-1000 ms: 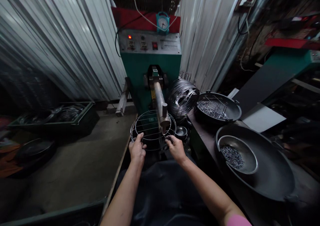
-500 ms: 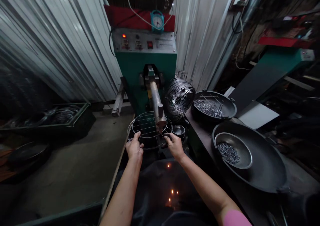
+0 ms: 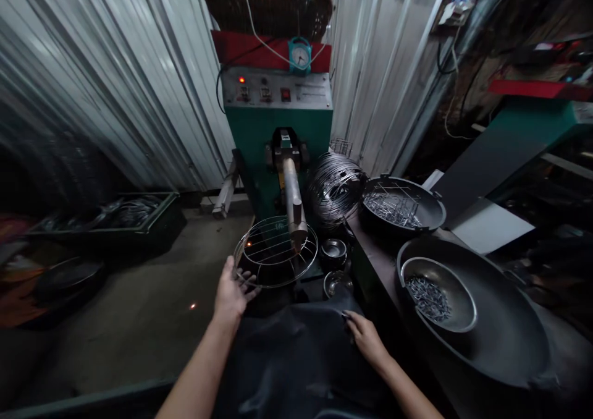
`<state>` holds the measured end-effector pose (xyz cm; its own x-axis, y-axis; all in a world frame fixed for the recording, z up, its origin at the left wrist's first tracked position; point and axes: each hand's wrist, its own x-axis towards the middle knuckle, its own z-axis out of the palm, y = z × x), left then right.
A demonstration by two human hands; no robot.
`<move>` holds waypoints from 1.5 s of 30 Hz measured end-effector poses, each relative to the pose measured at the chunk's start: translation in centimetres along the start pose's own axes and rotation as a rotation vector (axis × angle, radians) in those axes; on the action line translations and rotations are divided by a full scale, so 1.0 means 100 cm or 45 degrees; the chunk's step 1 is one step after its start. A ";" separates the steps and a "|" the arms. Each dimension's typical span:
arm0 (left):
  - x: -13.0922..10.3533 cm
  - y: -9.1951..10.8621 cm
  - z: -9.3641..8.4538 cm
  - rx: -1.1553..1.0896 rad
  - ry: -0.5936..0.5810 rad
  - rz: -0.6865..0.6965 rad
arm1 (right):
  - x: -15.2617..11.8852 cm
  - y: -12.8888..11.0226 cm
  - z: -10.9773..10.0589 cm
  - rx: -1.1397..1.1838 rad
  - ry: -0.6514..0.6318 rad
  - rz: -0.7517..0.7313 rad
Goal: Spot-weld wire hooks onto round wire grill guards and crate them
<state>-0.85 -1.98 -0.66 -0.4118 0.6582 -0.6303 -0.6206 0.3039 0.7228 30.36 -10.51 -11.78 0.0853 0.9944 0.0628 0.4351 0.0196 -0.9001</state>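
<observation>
A round wire rack (image 3: 278,261) with parallel bars sits at the tip of the metal arm (image 3: 293,190) of a green machine (image 3: 250,128). My left hand (image 3: 232,289) is at the rack's left edge, palm up with fingers spread, not wrapped round the wire. Over the dark apron (image 3: 296,345), my right hand (image 3: 364,337) is away from the rack, its thumb and fingers pinched together at the cloth. Whether something small is between those fingertips is too dark to tell.
A coil of wire (image 3: 336,187) hangs right of the machine. Beside it stand a black pan (image 3: 430,209) of metal pieces and a large wok (image 3: 504,332) holding a steel bowl (image 3: 463,295) of short pieces. A green bin (image 3: 162,221) is on the left.
My right hand has let go of the rack and moved down and right to the apron. My left hand has opened and shifted left. Sparks over the apron are gone; one glows at the left.
</observation>
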 end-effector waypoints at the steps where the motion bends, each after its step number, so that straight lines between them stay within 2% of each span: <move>1: 0.008 0.011 -0.003 0.081 -0.026 0.010 | 0.000 0.001 -0.002 0.014 -0.048 0.025; 4: 0.033 0.043 0.003 0.404 -0.157 0.116 | 0.008 -0.004 -0.002 0.017 -0.179 0.075; 7: 0.051 0.059 0.016 0.624 -0.281 0.029 | 0.010 -0.007 0.003 -0.041 -0.149 0.079; 11: 0.059 0.056 0.017 0.602 -0.332 -0.029 | 0.006 -0.003 0.005 -0.055 -0.060 0.127; 14: 0.057 0.048 0.008 0.499 -0.332 -0.046 | 0.009 -0.011 0.003 0.053 -0.094 0.242; 17: 0.050 0.040 0.004 0.369 -0.244 -0.015 | 0.020 -0.045 0.007 0.364 -0.166 0.326; 21: 0.034 0.028 0.001 0.174 -0.173 0.049 | 0.041 -0.110 0.032 0.736 -0.134 0.104; 23: 0.025 0.022 0.001 0.108 -0.175 0.075 | 0.050 -0.132 0.049 0.709 -0.190 -0.048; 25: 0.017 0.018 0.001 0.064 -0.181 0.122 | 0.058 -0.142 0.063 0.508 -0.242 -0.192; 28: 0.011 0.013 0.004 0.045 -0.154 0.211 | 0.065 -0.139 0.074 0.152 -0.213 -0.311; 30: 0.010 0.011 0.007 0.047 -0.144 0.248 | 0.067 -0.135 0.075 0.048 -0.181 -0.306; 35: 0.009 0.007 0.013 0.033 -0.138 0.299 | 0.073 -0.132 0.072 0.078 -0.165 -0.241; 45: 0.015 0.007 0.018 0.050 -0.118 0.289 | 0.079 -0.130 0.075 0.175 -0.150 -0.252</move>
<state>-0.71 0.44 -0.54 -0.4735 0.7725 -0.4231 -0.4919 0.1665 0.8546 18.69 -2.12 -2.78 -0.0975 0.9749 0.2001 0.3065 0.2207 -0.9259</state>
